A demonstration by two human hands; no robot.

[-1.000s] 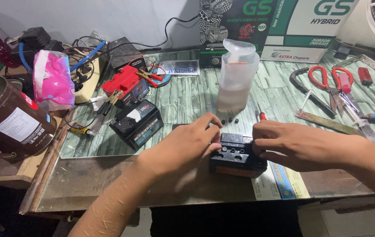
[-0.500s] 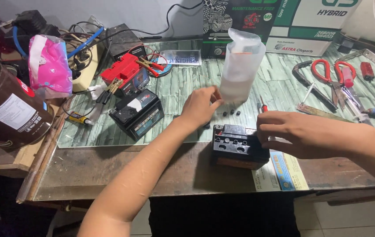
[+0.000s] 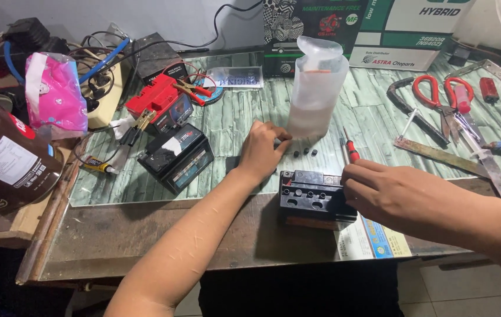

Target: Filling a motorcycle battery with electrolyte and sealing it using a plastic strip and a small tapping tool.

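Three batteries sit on the surface: one black battery [image 3: 315, 198] under the right hand [image 3: 394, 191], whose curled fingers rest on its top edge, plus two others. The left hand [image 3: 262, 149], fingers bent, touches three small caps [image 3: 305, 152] beside one bottle [image 3: 316, 88].

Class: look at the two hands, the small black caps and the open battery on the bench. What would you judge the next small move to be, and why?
Probably the left hand pinches one of the small black caps lying by the plastic bottle. Its fingers already reach toward them, and the right hand steadies the black battery, whose top holes look open.
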